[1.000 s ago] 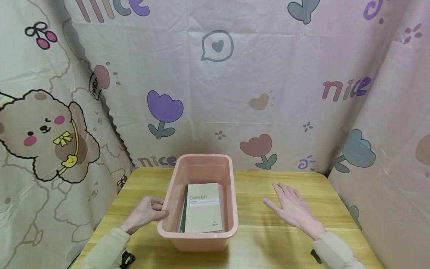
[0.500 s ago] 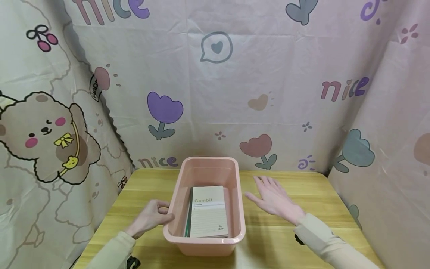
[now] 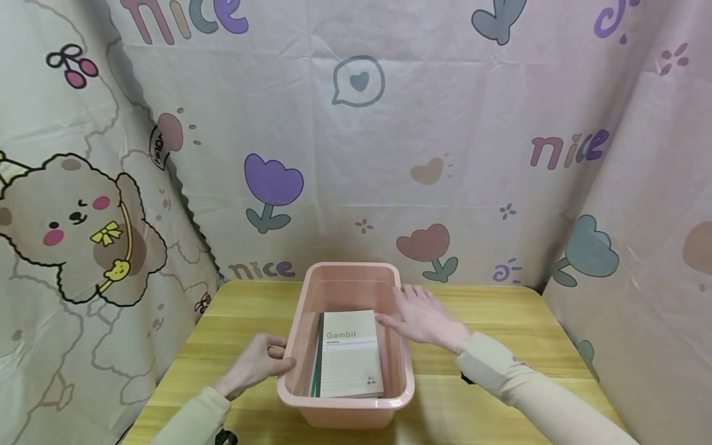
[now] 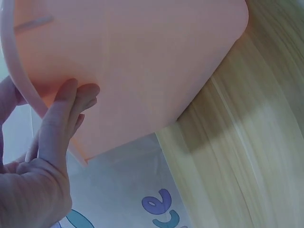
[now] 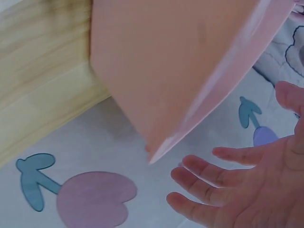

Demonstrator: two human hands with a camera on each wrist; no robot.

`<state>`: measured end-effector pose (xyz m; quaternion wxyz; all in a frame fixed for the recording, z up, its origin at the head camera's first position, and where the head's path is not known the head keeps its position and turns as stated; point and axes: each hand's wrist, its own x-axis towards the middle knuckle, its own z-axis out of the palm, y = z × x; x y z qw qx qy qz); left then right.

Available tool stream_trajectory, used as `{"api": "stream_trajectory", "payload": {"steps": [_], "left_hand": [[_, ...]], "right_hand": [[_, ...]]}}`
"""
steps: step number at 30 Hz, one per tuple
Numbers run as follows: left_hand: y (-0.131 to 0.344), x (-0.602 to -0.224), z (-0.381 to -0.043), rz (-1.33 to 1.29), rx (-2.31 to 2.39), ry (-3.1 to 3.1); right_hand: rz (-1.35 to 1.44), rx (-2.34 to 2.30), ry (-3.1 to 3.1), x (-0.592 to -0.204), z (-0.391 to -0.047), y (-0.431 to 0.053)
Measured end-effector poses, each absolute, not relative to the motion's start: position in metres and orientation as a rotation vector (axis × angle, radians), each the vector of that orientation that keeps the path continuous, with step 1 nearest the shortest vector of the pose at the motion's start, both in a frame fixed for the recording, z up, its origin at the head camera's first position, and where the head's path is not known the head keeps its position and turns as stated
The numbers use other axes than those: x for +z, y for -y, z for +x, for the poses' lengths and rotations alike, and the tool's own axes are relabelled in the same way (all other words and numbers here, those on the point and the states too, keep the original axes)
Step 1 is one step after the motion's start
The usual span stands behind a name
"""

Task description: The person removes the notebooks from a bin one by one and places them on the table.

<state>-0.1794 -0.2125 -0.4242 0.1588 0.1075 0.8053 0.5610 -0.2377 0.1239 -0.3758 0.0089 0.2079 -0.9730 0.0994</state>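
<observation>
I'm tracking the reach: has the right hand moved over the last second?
Yes. The right hand has moved left across the table, from open wood to the right rim of the pink bin, its fingers straight.

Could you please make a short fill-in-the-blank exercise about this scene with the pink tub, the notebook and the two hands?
1. The notebook lies flat inside the pink ____.
2. The word printed at the top of the notebook cover is ____.
3. The left hand holds the tub by its ____ rim.
4. The right hand, fingers spread, holds ____.

Missing words: tub; Gambit; left; nothing
</observation>
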Motion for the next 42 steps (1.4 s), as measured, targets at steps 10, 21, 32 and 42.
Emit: {"api": "stream_trajectory", "payload": {"steps": [10,21,32,42], "left_hand": [[0.209,-0.426,-0.177,0.292,1.610,-2.306],[0.207,-0.429,-0.172,0.303,1.623,-2.295],[0.209,-0.425,-0.167,0.324,1.617,-2.296],[0.208,-0.430,-0.163,0.328,1.655,-2.272]], "right_hand": [[0.726,0.222,3.090,-0.367,-0.248,-0.085],[0.738,0.171,3.163,-0.370,-0.264,-0.049],[0.688,0.218,3.299,-0.386,-0.284,-0.020],[0.617,0.180,3.355,-0.406,-0.294,-0.002]]}}
